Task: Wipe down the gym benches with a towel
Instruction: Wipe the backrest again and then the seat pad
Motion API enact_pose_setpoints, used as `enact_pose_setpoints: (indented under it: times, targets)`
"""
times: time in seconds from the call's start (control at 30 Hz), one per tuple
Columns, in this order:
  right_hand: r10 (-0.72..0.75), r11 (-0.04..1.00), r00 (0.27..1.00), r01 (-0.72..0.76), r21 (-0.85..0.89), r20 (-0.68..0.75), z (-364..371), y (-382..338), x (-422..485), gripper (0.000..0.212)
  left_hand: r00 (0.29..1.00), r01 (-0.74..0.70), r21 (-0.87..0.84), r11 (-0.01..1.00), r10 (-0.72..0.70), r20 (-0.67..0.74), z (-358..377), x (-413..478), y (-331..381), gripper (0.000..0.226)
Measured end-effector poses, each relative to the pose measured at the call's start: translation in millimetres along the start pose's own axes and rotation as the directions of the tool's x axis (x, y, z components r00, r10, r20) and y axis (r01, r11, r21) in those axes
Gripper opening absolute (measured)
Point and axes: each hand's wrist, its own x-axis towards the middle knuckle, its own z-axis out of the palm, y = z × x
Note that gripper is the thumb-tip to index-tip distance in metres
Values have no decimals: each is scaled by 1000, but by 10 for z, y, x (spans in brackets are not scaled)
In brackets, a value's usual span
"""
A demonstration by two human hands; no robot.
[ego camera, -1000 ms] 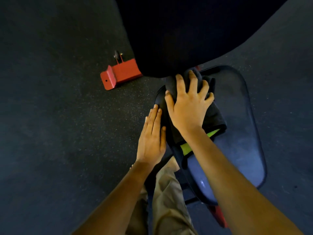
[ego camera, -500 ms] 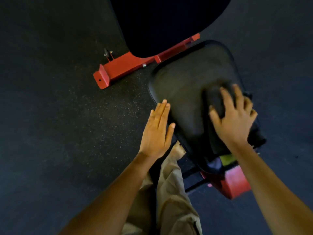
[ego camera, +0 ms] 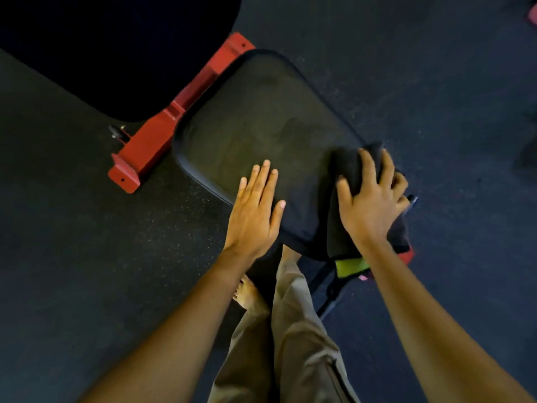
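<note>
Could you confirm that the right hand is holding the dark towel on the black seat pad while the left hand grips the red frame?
Not quite. The head view shows the left hand lying flat, fingers straight, on the near edge of the black seat pad, not gripping the red frame. The right hand does hold the dark towel on the pad.

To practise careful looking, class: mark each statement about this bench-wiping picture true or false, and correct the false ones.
1. The left hand lies flat on the pad. True.
2. The right hand grips the towel at the pad's edge. True.
3. The towel is white. False: it is dark.
4. The frame is blue. False: the frame is red.
5. The person wears shoes. False: a bare foot shows.
</note>
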Motion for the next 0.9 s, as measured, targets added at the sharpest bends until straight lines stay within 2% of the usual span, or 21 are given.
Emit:
enact_pose_setpoints:
  times: [0.07, 0.17, 0.27, 0.33, 0.4, 0.5, 0.57, 0.63, 0.77, 0.9]
  targets:
    - [99, 994, 995, -97, 57, -34, 17, -83, -6, 63, 1000, -20, 1, 1000, 20, 22, 6, 28, 72, 56]
    - [175, 975, 980, -159, 154, -96, 135, -103, -499, 63, 999, -33, -4, 999, 33, 26, 29, 98, 171, 57]
    - [226, 935, 972, -199, 294, -63, 220, -107, -940, 61, 997, -66, 4, 998, 66, 35, 73, 174, 289, 56]
    - [258, 888, 964, -209, 410, -69, 212, -65, -801, 59, 993, -111, 16, 994, 110, 41, 119, 232, 393, 55]
    - [367, 826, 927, -289, 485, -72, 140, -10, -487, 58, 988, -148, 22, 989, 147, 56, 188, 292, 487, 55]
    - [466, 717, 882, -420, 556, 66, 32, 285, 215, 52, 981, -181, 74, 981, 174, 91, 300, 333, 578, 56]
    - [437, 649, 872, -476, 594, 222, -42, 487, 523, 47, 978, -192, 159, 968, 175, 113, 359, 324, 587, 57]
    - [393, 626, 892, -437, 645, 223, -40, 546, 487, 48, 978, -195, 203, 960, 175, 114, 375, 317, 579, 58]
    - [390, 637, 920, -291, 714, 27, 96, 308, -349, 65, 978, -194, 213, 958, 173, 113, 372, 321, 576, 58]
    - [372, 623, 926, -297, 723, 61, 168, 186, -737, 60, 978, -194, 208, 959, 171, 121, 358, 315, 565, 58]
